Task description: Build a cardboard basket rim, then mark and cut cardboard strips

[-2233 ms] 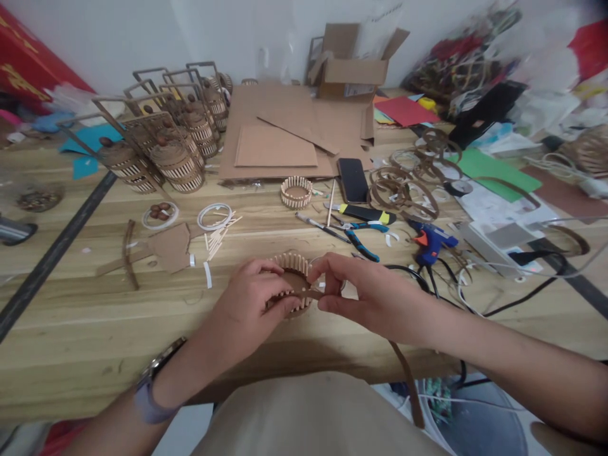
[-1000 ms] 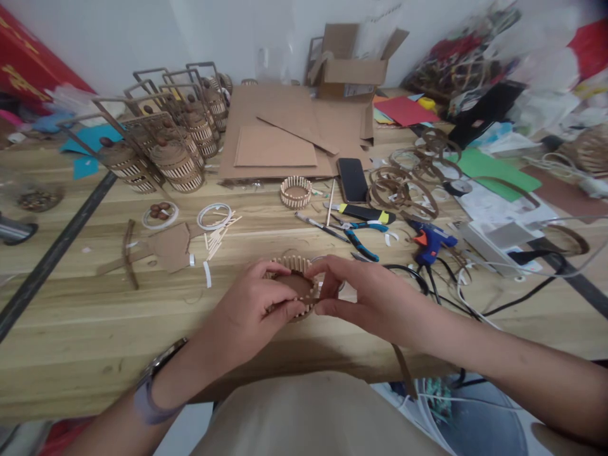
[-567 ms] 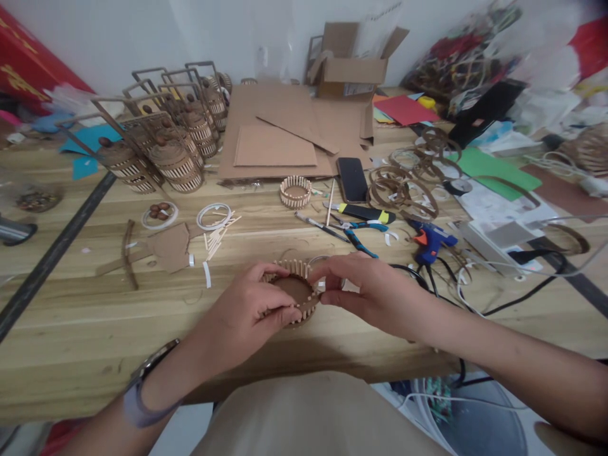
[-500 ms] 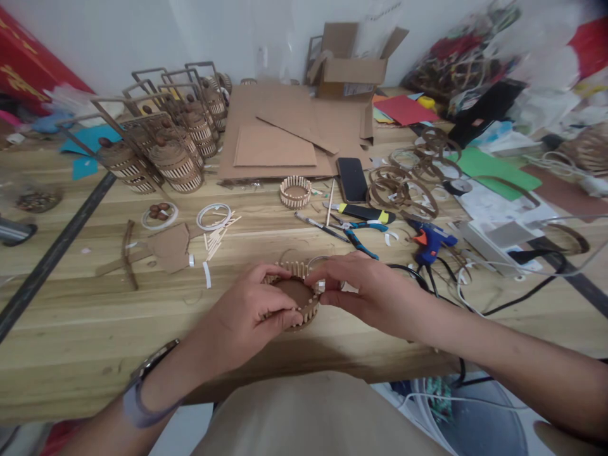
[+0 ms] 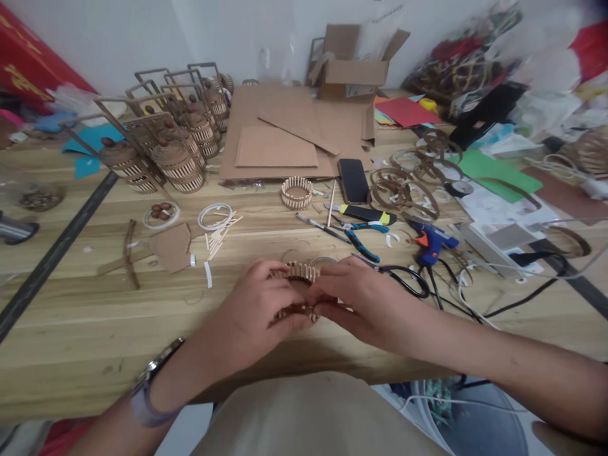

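Note:
A small round basket (image 5: 304,271) with a brown floor and a wall of short pale upright sticks is on the wooden table in front of me. My left hand (image 5: 266,297) grips its left side, fingers over the far rim and thumb along the near rim. At the basket's right side my right hand (image 5: 349,294) is closed in a pinch. A thin dark curl shows by its fingertips, but what they hold is mostly hidden. Behind that hand lies part of a thin pale loop (image 5: 323,259).
Beyond stand a second stick ring (image 5: 297,193), a utility knife (image 5: 368,213), pliers (image 5: 363,244) and a phone (image 5: 353,180). A blue glue gun (image 5: 432,244) with cables lies right. Left are loose sticks (image 5: 221,237), cardboard pieces (image 5: 171,247) and several handled lidded baskets (image 5: 178,164).
The basket has turned or tilted slightly in my hands. My left thumb has slid right along the near rim, and my right fingertips have moved a little down and closer to it.

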`<state>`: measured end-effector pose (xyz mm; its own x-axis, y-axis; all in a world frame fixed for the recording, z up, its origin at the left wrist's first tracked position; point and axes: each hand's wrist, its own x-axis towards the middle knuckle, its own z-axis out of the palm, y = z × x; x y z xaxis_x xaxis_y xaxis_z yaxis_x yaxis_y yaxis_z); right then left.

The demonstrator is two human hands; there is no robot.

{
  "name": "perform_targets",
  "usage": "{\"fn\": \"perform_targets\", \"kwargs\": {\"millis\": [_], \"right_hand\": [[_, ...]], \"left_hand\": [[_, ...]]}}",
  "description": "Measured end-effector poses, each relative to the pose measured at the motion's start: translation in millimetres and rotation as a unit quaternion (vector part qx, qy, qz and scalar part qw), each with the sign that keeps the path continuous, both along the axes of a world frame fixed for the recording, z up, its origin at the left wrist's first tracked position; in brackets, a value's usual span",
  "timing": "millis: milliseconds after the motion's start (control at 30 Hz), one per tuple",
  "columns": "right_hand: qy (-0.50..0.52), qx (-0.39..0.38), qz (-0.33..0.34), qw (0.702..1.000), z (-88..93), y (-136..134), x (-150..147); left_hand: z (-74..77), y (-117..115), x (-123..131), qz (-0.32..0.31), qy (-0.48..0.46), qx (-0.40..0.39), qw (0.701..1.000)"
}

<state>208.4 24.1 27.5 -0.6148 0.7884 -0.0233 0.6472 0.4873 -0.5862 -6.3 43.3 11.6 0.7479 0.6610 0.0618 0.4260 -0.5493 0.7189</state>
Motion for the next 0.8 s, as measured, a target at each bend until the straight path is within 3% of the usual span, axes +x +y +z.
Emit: {"fn": "perform_targets", "kwargs": {"millis": [400, 600, 800], "right_hand": [[0.005, -0.016, -0.052, 0.999, 4.4, -13, 7], [0.005, 0.068, -0.111, 0.992, -4.1, -16, 5], [0.013, 0.142, -0.098, 0.985, -8.5, -18, 7]], "left_hand": [[-3.8, -1, -3, 0.007, -0.008, -0.015, 1.0], [-4.8, -4, -3, 0.004, 0.0, 0.014, 1.0], [-2.2, -3, -6, -0.006, -0.016, 0.014, 1.0]]}}
